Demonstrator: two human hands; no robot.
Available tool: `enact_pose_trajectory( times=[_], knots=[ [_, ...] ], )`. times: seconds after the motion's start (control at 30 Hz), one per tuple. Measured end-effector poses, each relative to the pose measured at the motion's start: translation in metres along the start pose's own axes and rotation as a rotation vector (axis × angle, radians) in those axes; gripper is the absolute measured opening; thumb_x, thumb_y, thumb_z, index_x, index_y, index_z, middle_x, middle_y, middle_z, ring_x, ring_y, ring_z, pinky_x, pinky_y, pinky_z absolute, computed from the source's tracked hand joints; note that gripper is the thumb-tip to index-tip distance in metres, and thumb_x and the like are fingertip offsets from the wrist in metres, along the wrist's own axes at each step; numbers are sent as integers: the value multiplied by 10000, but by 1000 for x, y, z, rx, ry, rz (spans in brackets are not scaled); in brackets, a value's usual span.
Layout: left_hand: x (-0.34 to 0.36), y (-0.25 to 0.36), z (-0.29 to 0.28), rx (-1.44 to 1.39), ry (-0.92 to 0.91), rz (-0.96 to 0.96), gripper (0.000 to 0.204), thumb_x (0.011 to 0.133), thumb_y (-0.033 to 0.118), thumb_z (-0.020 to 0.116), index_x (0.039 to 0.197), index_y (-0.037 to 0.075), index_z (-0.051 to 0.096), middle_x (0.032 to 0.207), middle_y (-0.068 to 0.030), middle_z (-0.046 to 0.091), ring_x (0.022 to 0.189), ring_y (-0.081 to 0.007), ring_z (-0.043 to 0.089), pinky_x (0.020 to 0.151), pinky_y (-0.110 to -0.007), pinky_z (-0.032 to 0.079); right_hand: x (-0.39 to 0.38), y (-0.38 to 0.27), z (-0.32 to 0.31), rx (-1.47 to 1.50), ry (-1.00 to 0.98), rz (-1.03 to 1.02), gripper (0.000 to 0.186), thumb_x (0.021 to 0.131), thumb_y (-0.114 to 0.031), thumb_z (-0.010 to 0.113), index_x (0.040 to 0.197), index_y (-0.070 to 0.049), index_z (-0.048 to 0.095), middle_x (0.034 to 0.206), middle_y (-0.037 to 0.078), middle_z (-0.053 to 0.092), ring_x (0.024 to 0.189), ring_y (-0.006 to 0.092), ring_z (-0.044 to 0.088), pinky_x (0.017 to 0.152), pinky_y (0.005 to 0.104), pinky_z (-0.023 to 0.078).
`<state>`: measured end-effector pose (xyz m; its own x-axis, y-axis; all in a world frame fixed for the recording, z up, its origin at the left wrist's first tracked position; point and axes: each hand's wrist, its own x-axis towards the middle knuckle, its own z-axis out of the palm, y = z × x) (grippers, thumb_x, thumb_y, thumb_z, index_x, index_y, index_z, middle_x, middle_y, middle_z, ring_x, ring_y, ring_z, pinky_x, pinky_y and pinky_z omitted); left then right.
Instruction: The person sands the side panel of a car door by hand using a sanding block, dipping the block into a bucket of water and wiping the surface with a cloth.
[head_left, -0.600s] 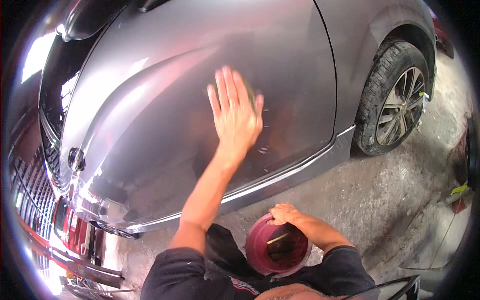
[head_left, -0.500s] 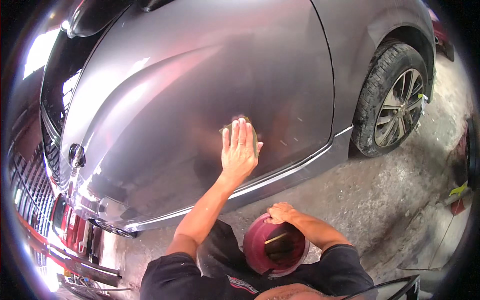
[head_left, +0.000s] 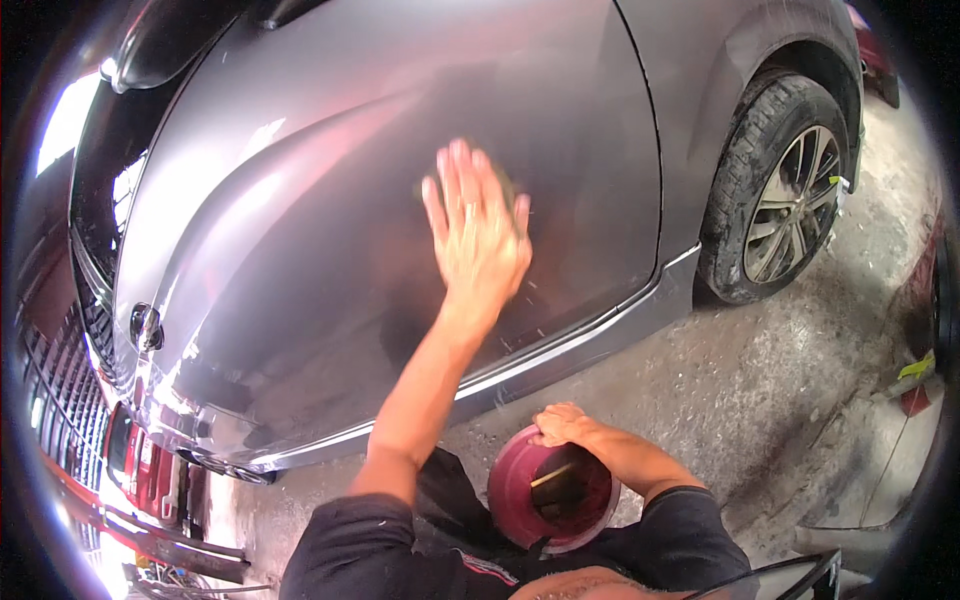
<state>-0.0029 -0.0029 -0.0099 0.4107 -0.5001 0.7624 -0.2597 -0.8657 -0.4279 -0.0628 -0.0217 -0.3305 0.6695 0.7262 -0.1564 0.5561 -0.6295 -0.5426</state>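
My left hand (head_left: pixel 475 225) is stretched flat on the grey car door (head_left: pixel 270 290), pressing a thin green pad (head_left: pixel 505 190) that is mostly hidden under its blurred fingers. A few light streaks show on the paint near it. Below the door, my right hand (head_left: pixel 557 425) grips the rim of a maroon bucket (head_left: pixel 510 485) held near my body. The bucket has a dark inside with a thin pale stick-like shape in it.
A front wheel (head_left: pixel 775 190) stands to the right on stained concrete floor (head_left: pixel 750 370). A black door handle (head_left: pixel 146 328) is at the left. Red vehicle parts (head_left: pixel 135 455) and metal bars lie beyond at lower left; green tape (head_left: pixel 915 365) shows at the right edge.
My left hand went down the door with the green pad, then back up to about its earlier height. My right hand and the bucket stay nearly still.
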Motion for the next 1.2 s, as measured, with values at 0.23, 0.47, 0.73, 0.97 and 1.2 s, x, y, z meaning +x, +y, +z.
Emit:
enact_pose_trajectory(
  times=[0.23, 0.47, 0.73, 0.97, 1.2],
  knots=[
    [36, 16, -1, -71, 39, 49, 707, 969, 331, 531, 1437, -143, 296, 1542, -330, 226, 1462, -447, 184, 1177, -587, 123, 0, 1, 0, -4, -29, 18, 440, 852, -461, 631, 1067, -92, 736, 1114, 183, 697, 1065, 371, 656, 943, 480, 512],
    [-65, 9, 45, -14, -136, 248, 682, 982, 359, 500, 1427, -131, 338, 1541, -320, 244, 1460, -430, 210, 1177, -568, 157, 1, 13, 18, -21, 55, -31, 524, 864, -549, 602, 1048, -70, 707, 1001, 199, 710, 995, 392, 667, 874, 495, 525],
    [-41, 24, 30, -55, -115, 89, 706, 968, 330, 538, 1450, -127, 298, 1556, -316, 218, 1478, -422, 167, 1186, -566, 109, -6, 7, 14, -6, 41, -2, 445, 865, -490, 623, 996, -83, 747, 1040, 189, 711, 1008, 380, 669, 896, 485, 525],
    [29, 30, 6, -37, 7, 110, 709, 971, 320, 541, 1449, -136, 285, 1553, -325, 209, 1471, -426, 188, 1187, -555, 137, -1, 4, 6, 21, 23, -1, 467, 866, -510, 627, 1012, -84, 746, 1050, 186, 711, 1013, 374, 670, 895, 477, 530],
    [44, 41, 15, -16, 80, 122, 678, 974, 329, 529, 1429, -133, 333, 1557, -304, 224, 1469, -416, 200, 1189, -545, 144, -2, 3, 3, 24, 8, 12, 457, 876, -498, 624, 1027, -84, 745, 1060, 180, 710, 1021, 373, 668, 905, 477, 527]
  ],
)
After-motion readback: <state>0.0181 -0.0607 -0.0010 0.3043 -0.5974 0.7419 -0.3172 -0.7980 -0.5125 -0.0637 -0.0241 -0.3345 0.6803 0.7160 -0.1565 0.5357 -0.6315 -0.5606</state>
